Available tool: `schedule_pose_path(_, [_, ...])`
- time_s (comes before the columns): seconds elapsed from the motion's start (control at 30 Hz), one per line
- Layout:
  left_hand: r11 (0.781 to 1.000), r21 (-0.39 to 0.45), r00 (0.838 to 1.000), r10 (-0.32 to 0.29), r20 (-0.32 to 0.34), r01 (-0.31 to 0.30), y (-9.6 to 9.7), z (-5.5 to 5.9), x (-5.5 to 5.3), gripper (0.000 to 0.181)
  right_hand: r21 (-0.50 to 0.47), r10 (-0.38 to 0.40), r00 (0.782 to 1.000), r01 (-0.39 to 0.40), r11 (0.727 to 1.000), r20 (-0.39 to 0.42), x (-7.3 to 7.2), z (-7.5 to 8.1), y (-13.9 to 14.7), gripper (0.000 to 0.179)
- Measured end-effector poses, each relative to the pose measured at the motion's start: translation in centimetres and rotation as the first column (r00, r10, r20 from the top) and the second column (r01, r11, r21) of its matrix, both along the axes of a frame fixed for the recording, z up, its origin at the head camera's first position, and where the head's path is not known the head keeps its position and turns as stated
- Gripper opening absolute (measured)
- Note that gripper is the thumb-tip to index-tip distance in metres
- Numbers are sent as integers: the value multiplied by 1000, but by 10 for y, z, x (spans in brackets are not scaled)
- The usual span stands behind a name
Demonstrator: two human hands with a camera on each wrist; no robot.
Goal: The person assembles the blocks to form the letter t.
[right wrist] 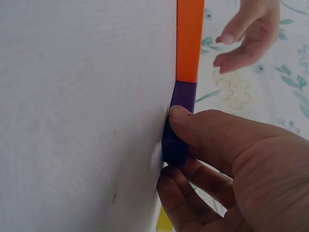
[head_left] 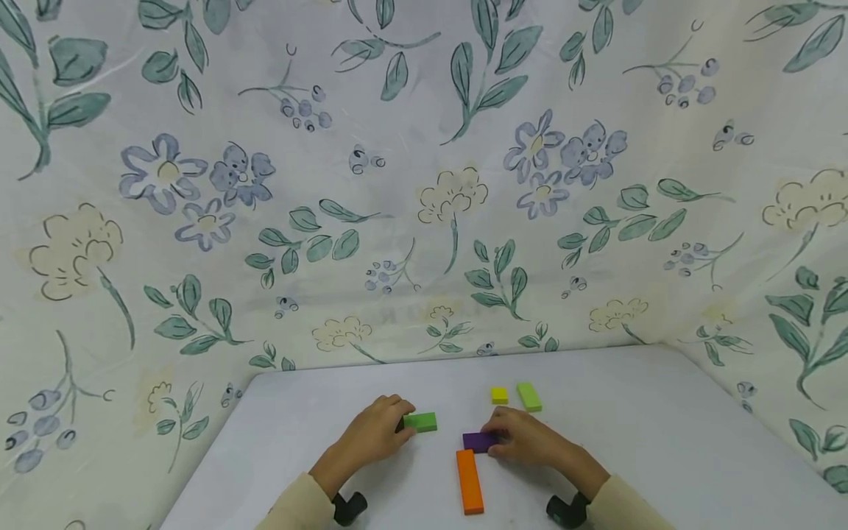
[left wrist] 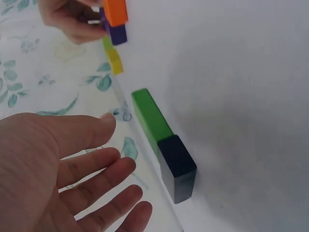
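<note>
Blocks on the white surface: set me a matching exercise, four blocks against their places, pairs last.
1. Purple block
2. Orange block
3. Yellow block
4. Black block

A. At one end of the green block
B. Held by the right hand
C. Lowest of the blocks, head view
D. Just left of the lime block, head view

Pairs: 1-B; 2-C; 3-D; 4-A

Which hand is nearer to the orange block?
Right. The right hand holds the purple block at the far end of the orange block; the left hand is farther away, to the left, near the black block and green block.
</note>
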State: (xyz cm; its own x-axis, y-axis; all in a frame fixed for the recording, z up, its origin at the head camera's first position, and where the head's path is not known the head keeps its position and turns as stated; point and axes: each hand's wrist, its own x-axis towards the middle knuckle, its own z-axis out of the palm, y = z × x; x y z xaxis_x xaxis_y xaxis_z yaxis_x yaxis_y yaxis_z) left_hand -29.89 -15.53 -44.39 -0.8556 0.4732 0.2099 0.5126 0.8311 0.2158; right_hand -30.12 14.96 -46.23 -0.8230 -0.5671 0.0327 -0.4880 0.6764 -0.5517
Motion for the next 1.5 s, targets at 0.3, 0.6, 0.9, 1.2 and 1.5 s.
schedule_pose_path(0.3, [1000, 15, 995, 6, 97, -8, 0, -3, -16, 34, 3, 0, 1000, 0, 1000, -11, -1, -2, 1, 29])
schedule_pose_path(0.6, [1000, -16, 994, 23, 102, -22, 1, -8, -17, 35, 9, -12, 1000, 12, 1000, -2, -1, -1, 0, 29])
schedule_pose_path(0.9, [999, -21, 994, 37, 101, -35, 1, -11, -20, 32, -4, 3, 1000, -3, 1000, -1, -1, -2, 1, 29])
schedule_pose_path(1.2, [998, -51, 994, 47, 97, -42, 3, -13, -24, 31, 6, -15, 1000, 15, 1000, 5, -1, -1, -2, 27])
schedule_pose_path(1.5, [998, -63, 1000, 16, 21, -14, 6, -15, -22, 27, 18, -34, 999, 34, 999, 10, 0, -2, -2, 27])
